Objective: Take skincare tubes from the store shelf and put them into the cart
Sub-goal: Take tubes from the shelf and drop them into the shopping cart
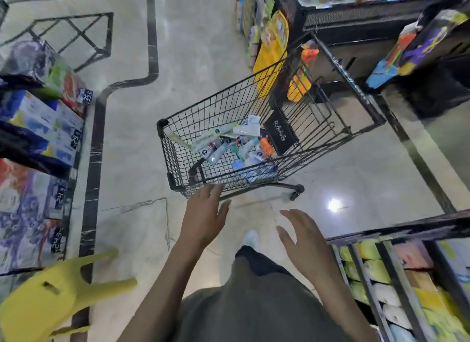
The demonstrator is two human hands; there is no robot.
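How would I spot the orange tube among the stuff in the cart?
Find the black wire shopping cart standing mid-aisle. In its basket lies a heap of mostly white and pale blue skincare tubes. The small orange tube sits at the heap's right edge beside the black sign panel, the only orange one.

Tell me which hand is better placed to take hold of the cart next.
Left, probably. The left hand is open with its fingertips at the cart's near edge; the right hand, also open, hangs farther back over the floor.
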